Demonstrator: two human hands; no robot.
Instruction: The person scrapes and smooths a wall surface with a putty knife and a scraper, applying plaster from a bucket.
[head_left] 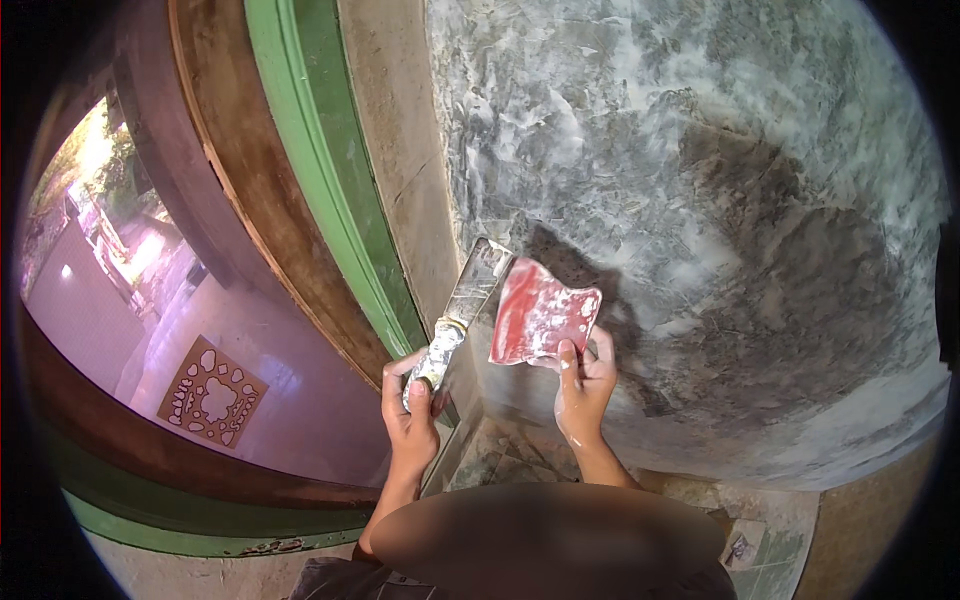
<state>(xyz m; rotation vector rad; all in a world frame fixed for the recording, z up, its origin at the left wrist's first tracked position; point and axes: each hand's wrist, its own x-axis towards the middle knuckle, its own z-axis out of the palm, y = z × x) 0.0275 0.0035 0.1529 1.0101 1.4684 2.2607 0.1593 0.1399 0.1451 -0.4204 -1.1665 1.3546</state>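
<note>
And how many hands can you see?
2: the left hand holding the scraper, the right hand pinching the red sheet. No others show.

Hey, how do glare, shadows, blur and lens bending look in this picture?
Head view: the green frame bows with the fisheye; the outdoor area at left is partly blown out; a shadow falls on the wall behind the red sheet; a lower oval is smeared; the left hand and right hand look fairly sharp.
</note>
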